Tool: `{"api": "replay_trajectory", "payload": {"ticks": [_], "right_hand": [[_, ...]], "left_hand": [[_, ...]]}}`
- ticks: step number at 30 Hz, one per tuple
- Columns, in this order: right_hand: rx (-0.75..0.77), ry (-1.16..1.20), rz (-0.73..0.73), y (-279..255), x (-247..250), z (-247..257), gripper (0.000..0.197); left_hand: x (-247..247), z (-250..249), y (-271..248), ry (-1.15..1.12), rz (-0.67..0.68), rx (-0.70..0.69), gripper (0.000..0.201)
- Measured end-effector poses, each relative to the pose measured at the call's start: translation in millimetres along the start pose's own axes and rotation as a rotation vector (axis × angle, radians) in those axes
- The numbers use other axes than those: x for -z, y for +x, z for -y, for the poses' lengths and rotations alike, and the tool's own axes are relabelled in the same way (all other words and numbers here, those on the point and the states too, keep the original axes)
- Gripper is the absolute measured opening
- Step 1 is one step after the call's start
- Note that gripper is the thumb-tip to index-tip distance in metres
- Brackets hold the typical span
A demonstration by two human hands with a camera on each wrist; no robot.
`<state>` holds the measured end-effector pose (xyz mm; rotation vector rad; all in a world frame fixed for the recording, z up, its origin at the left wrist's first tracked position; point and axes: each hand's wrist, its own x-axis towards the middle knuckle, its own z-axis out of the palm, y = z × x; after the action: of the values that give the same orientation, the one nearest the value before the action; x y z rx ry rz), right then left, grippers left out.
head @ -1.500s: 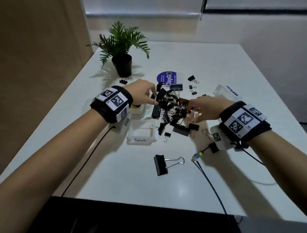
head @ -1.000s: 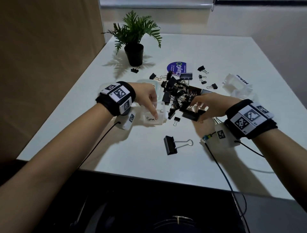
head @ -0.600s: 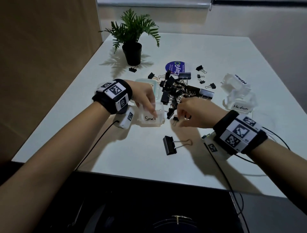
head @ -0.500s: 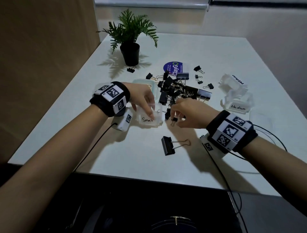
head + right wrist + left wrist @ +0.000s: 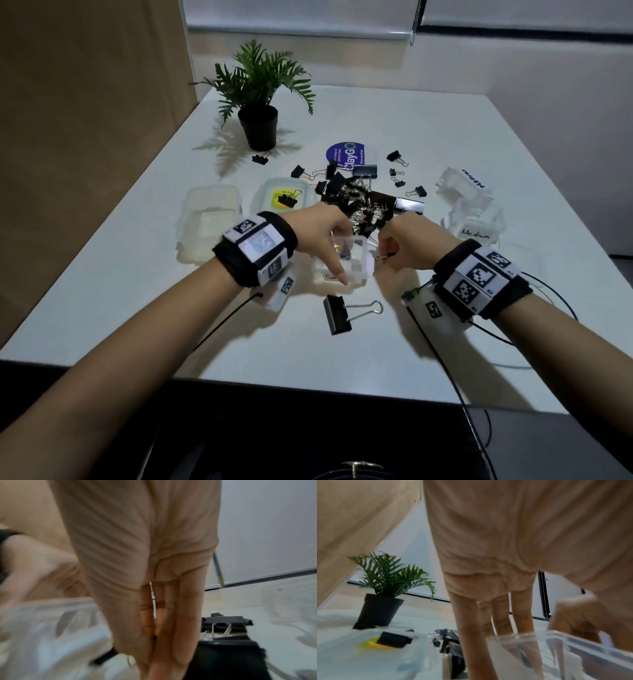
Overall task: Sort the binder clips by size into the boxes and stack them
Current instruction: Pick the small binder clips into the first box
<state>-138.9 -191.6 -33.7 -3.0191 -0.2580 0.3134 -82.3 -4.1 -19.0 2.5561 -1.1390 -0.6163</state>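
My left hand (image 5: 335, 247) grips the clear box labelled "Small" (image 5: 358, 270), fingers (image 5: 522, 626) on its far rim and thumb on the front wall. One small black clip lies inside it. My right hand (image 5: 386, 251) pinches a small binder clip (image 5: 109, 655) by its wire handle just right of the box rim. A heap of black binder clips (image 5: 363, 202) lies right behind both hands. One large clip (image 5: 337, 313) lies on the table in front of the box.
A clear box labelled "Medium" (image 5: 476, 228) and a second clear box (image 5: 460, 181) stand at the right. At the left are an empty clear box (image 5: 210, 219) and a lid with a yellow label (image 5: 282, 198) carrying one clip. A potted plant (image 5: 258, 126) stands at the back left.
My right hand left the heap, took a small clip from the table beside the box and brought it to the box rim. My left hand moved onto the small box and stayed there.
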Motion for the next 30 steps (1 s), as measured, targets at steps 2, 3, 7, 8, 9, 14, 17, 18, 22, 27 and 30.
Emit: {"api": "replay_trajectory", "payload": {"ticks": [2,3,7,8,9,14,17,18,22,27,30], "right_hand": [[-0.028,0.054,-0.098,-0.3,5.9,-10.6,0.010],[-0.033,0.077,-0.167,-0.7,8.9,-14.3,0.010],[-0.010,0.179,-0.285,-6.4,20.4,-17.1,0.006],[0.002,0.200,-0.267,-8.3,23.3,-14.9,0.005],[0.014,0.210,-0.243,-10.4,25.9,-11.9,0.006],[0.131,0.350,-0.060,-15.6,33.4,3.7,0.005],[0.123,0.356,-0.052,-9.6,42.3,1.5,0.011],[0.097,0.364,-0.083,-4.8,45.7,-2.6,0.009],[-0.001,0.254,-0.152,23.5,49.9,-22.4,0.010],[-0.120,0.190,-0.175,52.9,37.1,-30.1,0.018],[-0.123,0.191,-0.177,60.4,31.0,-27.9,0.019]], "left_hand": [[-5.5,-3.1,3.2,0.002,-0.012,-0.033,0.062],[-7.5,-4.2,3.1,-0.010,-0.009,-0.044,0.062],[-7.6,-1.9,1.8,-0.094,0.021,-0.049,0.057],[-5.0,0.0,0.6,-0.141,0.034,-0.030,0.054],[-1.4,2.8,-0.1,-0.193,0.043,-0.005,0.051],[29.0,25.5,-1.9,-0.264,-0.089,0.088,0.046],[46.3,35.7,4.5,-0.233,-0.231,0.095,0.037],[49.1,36.4,8.9,-0.213,-0.285,0.074,0.031],[44.9,27.4,33.5,-0.033,-0.366,-0.037,0.012],[36.6,15.7,64.9,0.089,-0.297,-0.043,0.016],[33.6,9.2,76.3,0.120,-0.239,-0.030,0.015]]}}
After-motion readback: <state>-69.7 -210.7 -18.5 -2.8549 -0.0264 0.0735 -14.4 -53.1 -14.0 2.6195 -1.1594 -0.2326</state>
